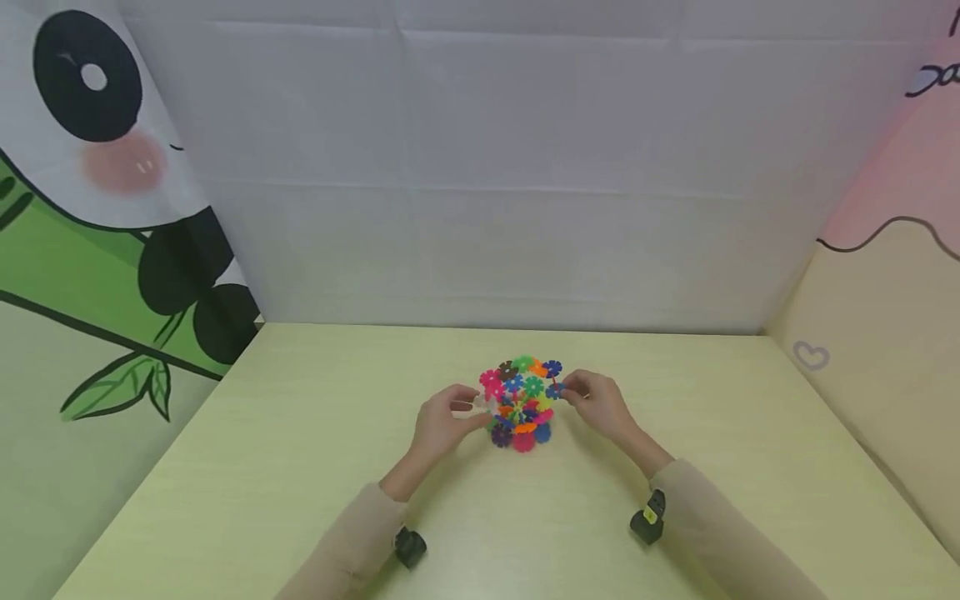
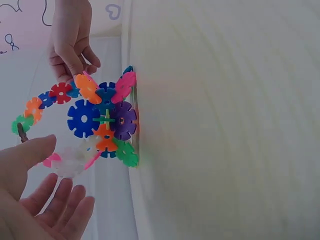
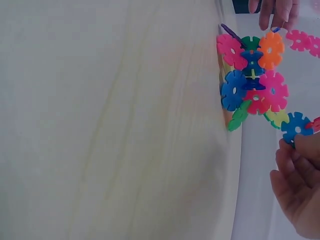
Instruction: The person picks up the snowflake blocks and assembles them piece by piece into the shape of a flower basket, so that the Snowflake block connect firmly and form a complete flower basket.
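A small basket-like construction of colourful plastic snowflake discs [image 1: 525,428] stands on the table, with a looped chain of discs forming a handle above it. My right hand [image 1: 602,406] pinches a blue snowflake disc [image 3: 297,128] at the right end of that chain, between thumb and fingers. On the other side my left hand [image 1: 441,427] is spread beside the construction, its thumb and fingers apart. Between them, in the left wrist view, is a whitish translucent disc [image 2: 71,164]; whether the fingers touch it I cannot tell.
The pale wooden table [image 1: 300,467] runs back to a white wall cloth [image 1: 480,250]. Printed panels stand on either side, a panda figure [image 1: 112,183] at left and a pink-and-cream panel [image 1: 892,317] at right. Each wrist wears a black camera [image 1: 410,547].
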A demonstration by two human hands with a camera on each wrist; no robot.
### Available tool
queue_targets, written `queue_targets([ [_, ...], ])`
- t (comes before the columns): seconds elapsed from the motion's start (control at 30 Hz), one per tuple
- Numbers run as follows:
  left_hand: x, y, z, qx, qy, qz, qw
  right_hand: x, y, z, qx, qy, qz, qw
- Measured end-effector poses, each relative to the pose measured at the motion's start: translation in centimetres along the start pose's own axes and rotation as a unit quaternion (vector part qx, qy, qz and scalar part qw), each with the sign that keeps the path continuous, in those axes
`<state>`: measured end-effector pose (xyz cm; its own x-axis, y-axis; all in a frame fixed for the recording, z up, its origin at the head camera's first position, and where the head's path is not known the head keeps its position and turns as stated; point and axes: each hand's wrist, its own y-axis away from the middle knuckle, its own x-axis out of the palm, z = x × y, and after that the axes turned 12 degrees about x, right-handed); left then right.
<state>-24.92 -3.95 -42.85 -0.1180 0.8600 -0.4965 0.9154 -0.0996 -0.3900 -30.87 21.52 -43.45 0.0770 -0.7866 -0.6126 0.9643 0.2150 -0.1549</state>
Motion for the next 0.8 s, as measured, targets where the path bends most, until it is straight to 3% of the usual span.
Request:
queue_targets([
  [0.13,-0.5,0.6,-1.1,0.044,-0.051,-0.062,0.9958,0.0,0.6,0.3,0.008,0.004,-0.022,0.9997],
  [0.2,-0.4,0.7,-1.8,0.076,-0.063,-0.062,0.9931,0.1,0.8,0.4,0.012,0.005,-0.030,0.9995],
  [0.33,0.9,0.7,-3.2,0.145,-0.067,0.016,0.9870,0.4,1.1,0.5,0.019,0.003,-0.041,0.9990],
  [0.4,1.8,0.4,-3.7,0.162,-0.063,0.059,0.9830,0.7,1.1,0.7,0.020,-0.001,-0.043,0.9989],
  [0.6,3.7,-0.7,-4.1,0.151,-0.064,0.121,0.9790,1.3,1.4,1.2,0.031,-0.005,-0.045,0.9985],
  [0.8,4.7,-1.5,-3.6,0.118,-0.113,0.145,0.9759,1.7,1.6,1.6,0.035,-0.007,-0.052,0.9980],
])
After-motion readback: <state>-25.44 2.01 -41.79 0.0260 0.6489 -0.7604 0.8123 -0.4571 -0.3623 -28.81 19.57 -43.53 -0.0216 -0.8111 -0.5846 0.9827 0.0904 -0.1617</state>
